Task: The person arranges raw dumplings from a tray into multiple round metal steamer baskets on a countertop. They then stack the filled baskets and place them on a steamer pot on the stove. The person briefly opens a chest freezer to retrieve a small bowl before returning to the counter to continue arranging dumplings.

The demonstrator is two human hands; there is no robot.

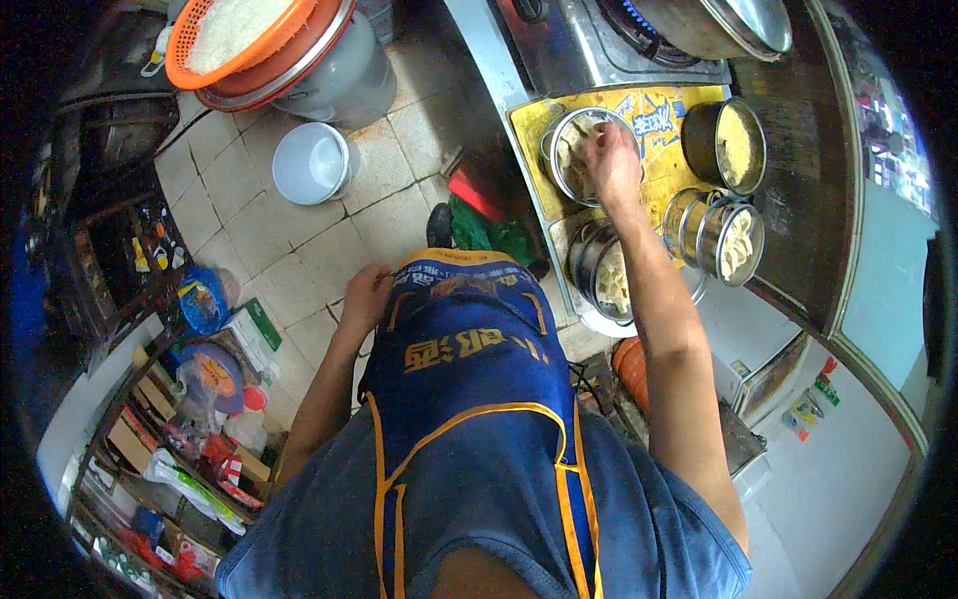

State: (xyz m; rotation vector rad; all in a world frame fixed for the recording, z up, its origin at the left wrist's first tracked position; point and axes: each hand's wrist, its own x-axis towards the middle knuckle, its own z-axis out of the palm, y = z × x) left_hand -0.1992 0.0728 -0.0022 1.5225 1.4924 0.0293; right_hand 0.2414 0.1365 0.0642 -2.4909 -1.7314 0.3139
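Note:
My right hand [612, 156] reaches down into a metal pot [550, 153] on the yellow counter mat [651, 198]. Pale, flat food pieces [575, 141] lie in that pot, and my fingertips are among them. Whether they pinch a piece is hidden. My left hand [368, 293] hangs low at the side of my blue apron [479, 352], its fingers curled and their inner side out of sight. Nearer to me, under my right forearm, another metal pot [591, 258] holds similar pieces. Beyond the forearm sits a stack of metal pots [692, 224], with pale pieces in the top one.
A dark pot [703, 142] with yellow contents stands near the wall. Past the mat, a blue flame burns on the gas stove [569, 52] under a large pot [681, 30]. On the tiled floor are a white bucket [310, 163] and a large bin [352, 82] under an orange colander [187, 45].

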